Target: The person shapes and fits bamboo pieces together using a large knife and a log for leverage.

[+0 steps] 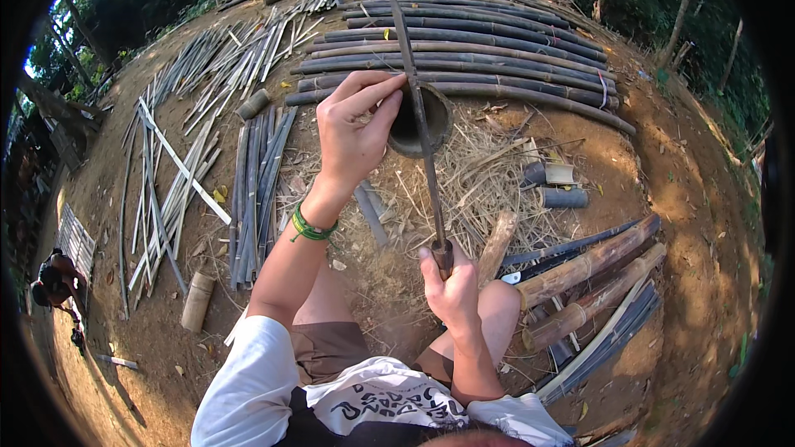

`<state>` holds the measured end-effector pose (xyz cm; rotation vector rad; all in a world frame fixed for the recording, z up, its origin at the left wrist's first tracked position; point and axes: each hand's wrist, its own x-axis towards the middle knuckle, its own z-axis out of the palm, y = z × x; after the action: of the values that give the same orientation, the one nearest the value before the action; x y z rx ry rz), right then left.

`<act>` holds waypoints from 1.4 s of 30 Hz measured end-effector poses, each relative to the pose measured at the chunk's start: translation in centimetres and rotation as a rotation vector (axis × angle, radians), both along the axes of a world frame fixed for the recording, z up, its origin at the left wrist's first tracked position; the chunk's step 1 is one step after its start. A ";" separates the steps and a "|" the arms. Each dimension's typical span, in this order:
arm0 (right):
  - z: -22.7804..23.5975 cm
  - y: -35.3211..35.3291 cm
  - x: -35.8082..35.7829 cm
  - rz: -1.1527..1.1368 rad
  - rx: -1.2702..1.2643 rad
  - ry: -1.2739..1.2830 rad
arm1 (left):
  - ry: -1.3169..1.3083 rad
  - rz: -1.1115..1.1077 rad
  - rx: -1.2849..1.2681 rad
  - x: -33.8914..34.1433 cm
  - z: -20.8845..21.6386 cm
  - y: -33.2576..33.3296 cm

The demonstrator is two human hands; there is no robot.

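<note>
A long, narrow machete (428, 161) stands out in front of me, its dark blade pointing away and up. My right hand (453, 285) is closed around its wooden handle, close to my right knee. About halfway up the blade, the fingertips of my left hand (356, 120) are pinched together against the metal; exactly how they grip it is partly hidden. A green woven bracelet (311, 225) circles my left wrist. Behind the blade, on the ground, sits a dark round vessel (437, 128), partly covered by my left hand and the machete.
Long dark bamboo poles (464, 62) lie in rows at the back. Split bamboo strips (178, 190) are scattered at left. Shavings (480, 174) cover the ground ahead, beside short bamboo pieces (565, 197). Thick bamboo lengths (592, 265) lie at my right. A person (56, 277) is far left.
</note>
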<state>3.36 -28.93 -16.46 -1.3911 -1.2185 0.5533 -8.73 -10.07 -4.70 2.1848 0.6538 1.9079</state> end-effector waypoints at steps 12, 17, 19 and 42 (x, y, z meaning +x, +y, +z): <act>0.8 0.1 -0.5 -0.037 -0.071 -0.048 | -0.015 -0.042 -0.048 -0.4 0.3 0.6; 1.4 0.2 -0.6 -0.001 -0.084 -0.047 | -0.137 -0.006 0.191 -1.4 3.2 0.9; 1.5 0.3 -1.0 -0.004 -0.082 -0.068 | -0.041 0.068 0.482 -2.7 7.1 1.2; 1.5 0.4 -0.7 -0.061 -0.028 -0.064 | 0.666 0.205 1.105 4.7 20.5 -5.7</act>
<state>2.63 -28.49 -14.99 -1.4744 -1.2197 0.4881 -4.05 -15.75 15.81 3.6130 -0.2654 1.8088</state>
